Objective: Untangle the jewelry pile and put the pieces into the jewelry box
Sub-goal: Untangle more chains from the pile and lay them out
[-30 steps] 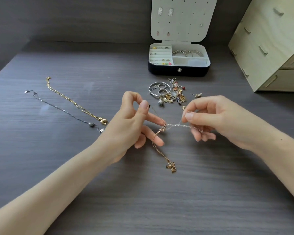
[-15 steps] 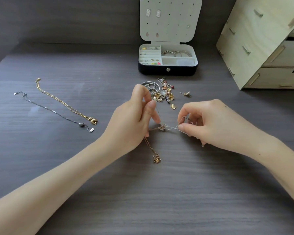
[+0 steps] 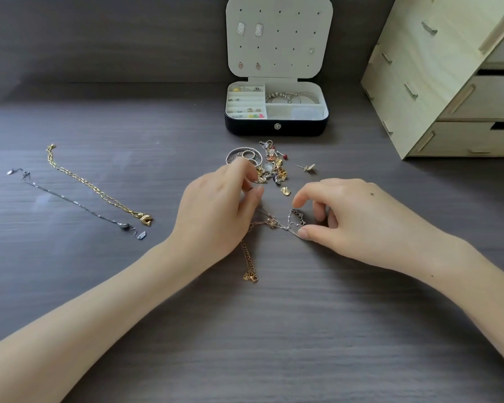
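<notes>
One black jewelry box with a white lining, one pale wooden drawer unit and one mixed pile of rings and charms sit on the one dark wood-grain table. Of four chains, two lie straight, one gold link chain and one thin silver chain, and two are knotted together, a rose-gold link chain and a fine silver chain. Loose pieces number two, a gold stud earring and a gold leaf charm, and the lid holds five earrings: two glittery rectangular studs, two small pink drops and one tiny pale stud.

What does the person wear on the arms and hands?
Nothing that shows: both forearms are bare, with no sleeve, and neither the left hand nor the right hand carries a ring, bracelet or watch. The visible nails look short and unpainted. A small dark spot marks the back of the right hand.
</notes>
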`<state>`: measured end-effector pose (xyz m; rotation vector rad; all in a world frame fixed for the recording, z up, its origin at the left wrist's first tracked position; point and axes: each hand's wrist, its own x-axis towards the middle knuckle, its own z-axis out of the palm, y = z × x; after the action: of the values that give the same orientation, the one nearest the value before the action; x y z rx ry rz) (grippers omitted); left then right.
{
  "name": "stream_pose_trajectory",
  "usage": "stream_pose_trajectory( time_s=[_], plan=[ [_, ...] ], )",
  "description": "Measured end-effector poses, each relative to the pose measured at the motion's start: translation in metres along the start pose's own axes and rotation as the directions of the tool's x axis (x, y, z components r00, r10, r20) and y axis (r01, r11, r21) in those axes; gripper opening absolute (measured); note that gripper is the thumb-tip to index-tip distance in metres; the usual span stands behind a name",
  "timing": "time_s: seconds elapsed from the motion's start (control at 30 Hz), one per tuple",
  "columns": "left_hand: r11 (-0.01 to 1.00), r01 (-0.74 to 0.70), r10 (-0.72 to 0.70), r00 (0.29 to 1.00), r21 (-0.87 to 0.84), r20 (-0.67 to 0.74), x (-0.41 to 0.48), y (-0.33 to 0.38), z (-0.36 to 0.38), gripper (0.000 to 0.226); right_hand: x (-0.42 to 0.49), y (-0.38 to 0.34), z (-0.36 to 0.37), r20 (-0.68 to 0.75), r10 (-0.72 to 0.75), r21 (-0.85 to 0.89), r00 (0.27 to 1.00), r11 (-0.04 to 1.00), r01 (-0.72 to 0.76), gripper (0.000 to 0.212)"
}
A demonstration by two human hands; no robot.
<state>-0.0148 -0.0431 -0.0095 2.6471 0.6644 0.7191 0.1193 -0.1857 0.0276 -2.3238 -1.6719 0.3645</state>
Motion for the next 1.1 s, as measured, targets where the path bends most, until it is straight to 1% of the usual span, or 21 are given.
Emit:
stream_pose_trajectory(
  time_s=[0.07,0.13,0.2,0.3,0.37,0.47,0.57,0.63,0.7,0.77,0.83,0.87,0.97,1.03,1.1],
  plan=[
    [0.999,-0.018,0.018,1.0,0.047,-0.003,-0.001,-0.002,-0.001,0.023,-0.002,-0.002,-0.003,-0.006,-0.017,-0.068,1.0,0.998,0.017,0.021],
    [0.994,-0.044,0.047,0.998,0.1,-0.036,-0.004,0.0,-0.006,0.022,-0.005,-0.005,-0.006,-0.015,-0.031,-0.128,0.999,0.991,0.029,0.018],
    [0.986,-0.112,0.121,0.991,0.124,-0.065,-0.01,0.004,-0.012,0.024,-0.007,-0.007,-0.009,-0.04,-0.04,-0.17,0.998,0.985,0.032,0.016],
    [0.955,-0.267,0.271,0.962,0.127,-0.017,-0.023,0.01,-0.016,0.039,-0.001,-0.007,-0.009,-0.091,-0.031,-0.144,0.995,0.989,0.017,0.018],
    [0.943,-0.312,0.31,0.95,0.118,0.039,-0.028,0.01,-0.015,0.044,0.005,-0.006,-0.006,-0.092,-0.012,-0.109,0.996,0.994,0.002,0.022],
    [0.946,-0.308,0.296,0.948,0.103,0.114,-0.029,0.011,-0.014,0.049,0.012,-0.004,0.0,-0.041,-0.004,-0.096,0.999,0.995,0.0,0.019],
    [0.95,-0.293,0.277,0.95,0.105,0.142,-0.029,0.01,-0.012,0.05,0.014,-0.002,0.003,-0.014,-0.006,0.003,1.0,1.0,0.006,0.002],
    [0.951,-0.29,0.273,0.95,0.107,0.148,-0.028,0.009,-0.012,0.051,0.014,-0.002,0.004,0.0,0.0,0.084,1.0,0.996,0.0,0.012],
    [0.95,-0.293,0.276,0.949,0.108,0.151,-0.028,0.009,-0.012,0.052,0.012,-0.001,0.003,-0.03,-0.016,0.117,0.999,0.993,0.02,0.018],
    [0.949,-0.294,0.276,0.949,0.111,0.153,-0.027,0.009,-0.012,0.053,0.007,-0.003,0.0,-0.093,-0.066,0.158,0.993,0.984,0.08,0.021],
    [0.951,-0.29,0.272,0.95,0.108,0.155,-0.027,0.008,-0.012,0.054,0.002,-0.003,-0.005,-0.105,-0.135,0.195,0.985,0.969,0.154,0.025],
    [0.951,-0.292,0.274,0.949,0.106,0.157,-0.027,0.008,-0.012,0.054,0.0,-0.003,-0.005,-0.088,-0.177,0.191,0.98,0.963,0.191,0.024],
    [0.946,-0.307,0.287,0.943,0.108,0.167,-0.027,0.007,-0.011,0.055,-0.003,-0.001,-0.001,0.014,-0.274,0.121,0.962,0.955,0.27,0.009],
    [0.942,-0.319,0.3,0.939,0.102,0.166,-0.027,0.006,-0.011,0.057,-0.003,0.002,0.0,0.045,-0.261,0.099,0.964,0.962,0.256,0.01],
    [0.939,-0.332,0.315,0.936,0.091,0.157,-0.028,0.005,-0.012,0.058,-0.002,0.006,-0.003,0.019,-0.219,0.055,0.975,0.974,0.218,0.013]
  ],
)
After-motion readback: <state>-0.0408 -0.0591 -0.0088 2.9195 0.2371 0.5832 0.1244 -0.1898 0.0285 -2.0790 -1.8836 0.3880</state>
